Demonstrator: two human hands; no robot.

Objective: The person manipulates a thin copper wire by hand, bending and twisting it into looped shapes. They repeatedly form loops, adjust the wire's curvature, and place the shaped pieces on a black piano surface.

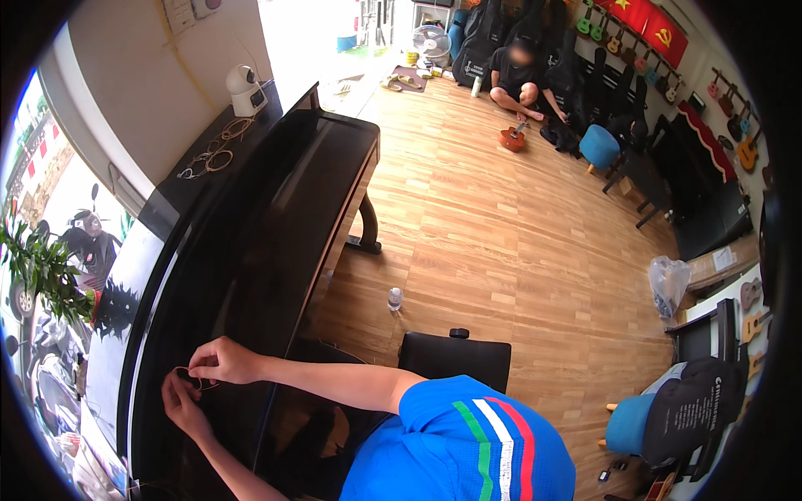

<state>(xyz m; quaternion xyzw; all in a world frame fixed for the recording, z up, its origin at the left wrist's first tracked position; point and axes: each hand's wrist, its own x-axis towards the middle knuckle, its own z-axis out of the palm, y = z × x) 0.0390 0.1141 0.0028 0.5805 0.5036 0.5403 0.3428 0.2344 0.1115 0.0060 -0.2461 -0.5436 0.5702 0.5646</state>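
Pinches a thin orange-brown strand (205, 386) between thumb and bent forefinger of the right hand (224, 361), over the black upright piano (276, 217). Has the left hand (183, 407) just beside the strand, toward seven o'clock, fingers curled; cannot tell whether pinching it too.

Clockwise from the strand: at twelve, on a dark surface, pale coils of thin cord (219, 159), with a white domed camera (248, 96) beyond. Near two, on the wood floor (468, 234), a clear plastic bottle (395, 299); much farther out, a small brown guitar (511, 140) before a seated person (514, 83). At three, a black bench (455, 359) with a side knob. At ten, a leafy green plant (50, 275).
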